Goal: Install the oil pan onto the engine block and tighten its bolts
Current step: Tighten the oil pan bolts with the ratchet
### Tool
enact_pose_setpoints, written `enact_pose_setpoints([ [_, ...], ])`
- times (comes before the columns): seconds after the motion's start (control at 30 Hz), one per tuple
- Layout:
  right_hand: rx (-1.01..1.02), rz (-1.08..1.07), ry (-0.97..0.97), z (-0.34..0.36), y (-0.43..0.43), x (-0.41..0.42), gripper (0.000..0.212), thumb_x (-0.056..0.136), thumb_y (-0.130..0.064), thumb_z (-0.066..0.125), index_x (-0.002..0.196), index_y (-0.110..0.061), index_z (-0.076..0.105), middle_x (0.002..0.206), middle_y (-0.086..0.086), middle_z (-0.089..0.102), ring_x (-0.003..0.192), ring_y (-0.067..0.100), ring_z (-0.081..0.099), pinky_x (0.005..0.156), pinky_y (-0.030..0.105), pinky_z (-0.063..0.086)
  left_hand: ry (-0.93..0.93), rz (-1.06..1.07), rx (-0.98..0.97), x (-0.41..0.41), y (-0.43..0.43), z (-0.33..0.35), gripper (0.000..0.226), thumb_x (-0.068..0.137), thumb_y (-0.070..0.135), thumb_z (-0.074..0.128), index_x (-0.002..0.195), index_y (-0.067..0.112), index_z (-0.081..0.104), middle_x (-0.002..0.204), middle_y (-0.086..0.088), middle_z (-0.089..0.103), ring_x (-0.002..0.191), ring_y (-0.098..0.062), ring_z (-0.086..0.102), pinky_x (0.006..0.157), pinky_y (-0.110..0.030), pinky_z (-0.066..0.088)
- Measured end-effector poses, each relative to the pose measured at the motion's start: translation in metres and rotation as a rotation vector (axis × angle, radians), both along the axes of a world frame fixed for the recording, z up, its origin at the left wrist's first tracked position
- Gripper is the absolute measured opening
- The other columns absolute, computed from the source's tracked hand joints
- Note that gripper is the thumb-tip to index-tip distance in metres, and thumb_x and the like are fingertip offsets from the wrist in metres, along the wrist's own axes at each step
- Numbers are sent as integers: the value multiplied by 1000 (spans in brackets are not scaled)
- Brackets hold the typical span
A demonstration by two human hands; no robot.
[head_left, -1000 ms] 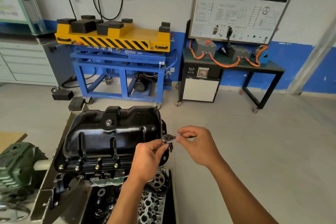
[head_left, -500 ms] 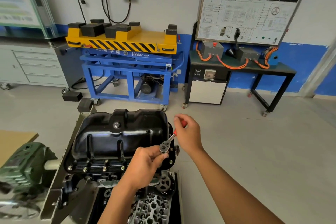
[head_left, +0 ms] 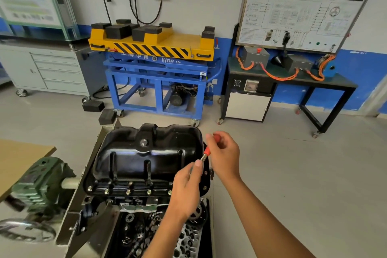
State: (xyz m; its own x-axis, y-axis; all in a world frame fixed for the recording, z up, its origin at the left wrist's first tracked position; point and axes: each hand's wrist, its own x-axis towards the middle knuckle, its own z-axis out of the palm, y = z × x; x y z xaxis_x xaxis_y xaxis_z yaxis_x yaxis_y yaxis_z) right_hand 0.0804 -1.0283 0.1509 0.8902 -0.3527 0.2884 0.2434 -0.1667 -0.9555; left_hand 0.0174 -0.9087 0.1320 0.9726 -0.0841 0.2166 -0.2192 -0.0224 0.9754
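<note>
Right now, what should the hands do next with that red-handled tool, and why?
Probably lower the ratchet head onto a bolt on the right edge of the oil pan. The right hand grips the red handle, the left hand pinches the head end by that edge, and the pan sits on the engine block with bolts along its near edge. The socket is hidden.

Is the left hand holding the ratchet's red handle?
No, the right hand grips the red handle; the left hand holds the metal shaft.

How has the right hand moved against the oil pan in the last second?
Yes. The right hand, gripping the red ratchet handle, shifted closer to the oil pan's right edge and slightly toward its far end.
</note>
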Motion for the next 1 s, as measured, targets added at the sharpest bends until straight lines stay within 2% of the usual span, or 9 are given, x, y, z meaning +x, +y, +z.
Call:
enact_pose_setpoints([
  [0.1,41,-6,-35,-3,-10,-15,15,96,-26,65,81,-26,66,64,-2,66,60,8,61,62,18,50,32,138,-93,3,-12,-3,48,94,55,40,61,22,30,59,7,29,56,-11,25,51,-21,26],
  [0.17,52,-26,-39,-5,-19,-26,17,97,-26,64,81,-31,69,64,-4,62,59,11,54,61,25,47,63,190,-124,8,-12,-4,43,94,49,41,60,25,33,59,6,29,57,-13,25,52,-25,27],
  [0.27,90,-55,-42,-6,-29,-44,12,93,-28,67,83,-25,72,65,2,59,59,14,51,57,29,45,100,226,-130,15,-10,-4,40,93,45,42,62,21,37,60,0,31,58,-17,27,53,-30,27],
  [0.47,78,-44,-80,-16,-28,-89,17,90,-38,68,78,-25,69,56,6,51,51,18,44,49,28,39,96,199,-147,16,-9,-1,35,93,36,42,65,16,37,61,-3,29,57,-15,26,50,-26,27],
  [0.63,52,-26,-71,-20,-16,-122,15,81,-47,69,78,-32,69,54,-1,55,48,11,47,46,22,41,68,157,-153,17,-4,3,33,104,15,44,71,11,42,67,-2,32,61,-10,30,56,-21,31],
  [0.73,27,48,-47,-23,-8,-137,14,80,-44,72,78,-32,66,58,-1,59,49,5,48,48,18,41,38,139,-164,17,-2,5,25,99,21,48,76,11,49,68,1,39,62,-10,34,57,-21,33],
  [0.9,26,170,16,-25,-2,-153,18,78,-40,75,76,-29,61,56,-3,54,48,4,44,48,18,39,31,79,-174,17,-1,9,24,92,25,48,74,29,63,63,6,44,60,-8,38,57,-19,35],
  [1.0,16,184,50,-26,-4,-157,18,76,-39,75,76,-27,61,55,-6,53,48,4,44,48,18,39,49,49,-210,15,1,9,23,89,18,47,74,22,64,61,7,43,58,-8,36,56,-19,33],
])
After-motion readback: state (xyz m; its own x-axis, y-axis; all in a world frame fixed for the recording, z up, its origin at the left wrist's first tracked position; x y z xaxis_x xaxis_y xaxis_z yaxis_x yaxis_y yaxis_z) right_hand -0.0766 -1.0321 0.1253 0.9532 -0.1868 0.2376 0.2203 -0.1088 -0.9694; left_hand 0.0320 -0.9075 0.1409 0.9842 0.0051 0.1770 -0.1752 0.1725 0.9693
